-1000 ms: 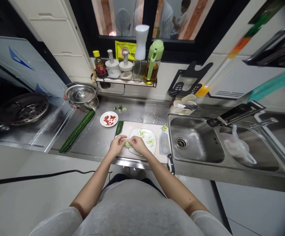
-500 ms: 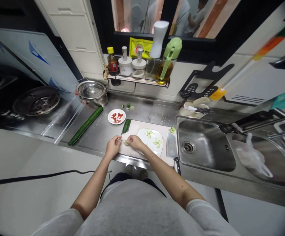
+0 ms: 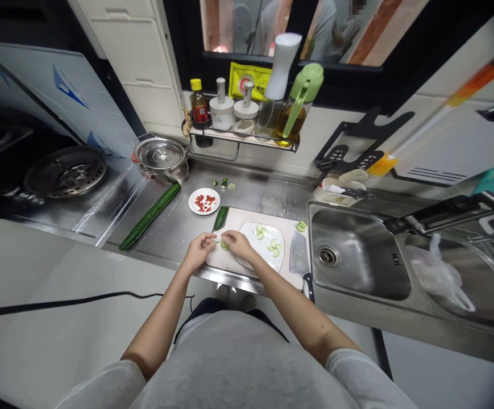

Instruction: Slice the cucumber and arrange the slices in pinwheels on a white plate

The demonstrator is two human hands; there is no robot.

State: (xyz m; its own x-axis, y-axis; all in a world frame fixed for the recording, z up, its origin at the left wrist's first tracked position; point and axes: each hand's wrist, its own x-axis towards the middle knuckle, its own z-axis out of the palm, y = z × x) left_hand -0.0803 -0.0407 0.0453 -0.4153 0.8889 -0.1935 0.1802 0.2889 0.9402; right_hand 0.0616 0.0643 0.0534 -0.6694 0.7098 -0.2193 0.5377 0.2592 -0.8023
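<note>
My left hand [image 3: 200, 251] is closed in a pinch at the cutting board's left edge, with a thin pale-green cucumber slice at its fingertips. Just to its right, my right hand [image 3: 237, 243] pinches at cucumber slices [image 3: 224, 245] over the board; the fingers partly hide them. Under my right forearm is a white square plate [image 3: 268, 262]. It carries two pinwheels of cucumber slices, one at the back [image 3: 260, 231] and one on the right [image 3: 274, 247]. The pale cutting board [image 3: 233, 216] bears a cut cucumber piece [image 3: 221, 217] at its back left corner.
A cleaver [image 3: 299, 253] lies on the board's right side, below more cucumber slices [image 3: 301, 226]. Further left are a small plate of red bits [image 3: 204, 210], a whole cucumber [image 3: 149, 217] and a lidded steel pot [image 3: 161, 156]. The sink [image 3: 361, 255] is at right, a condiment shelf [image 3: 247, 138] behind.
My hands have moved slightly apart, and the fingertips that met over a slice now have a gap. The view has shifted a little.
</note>
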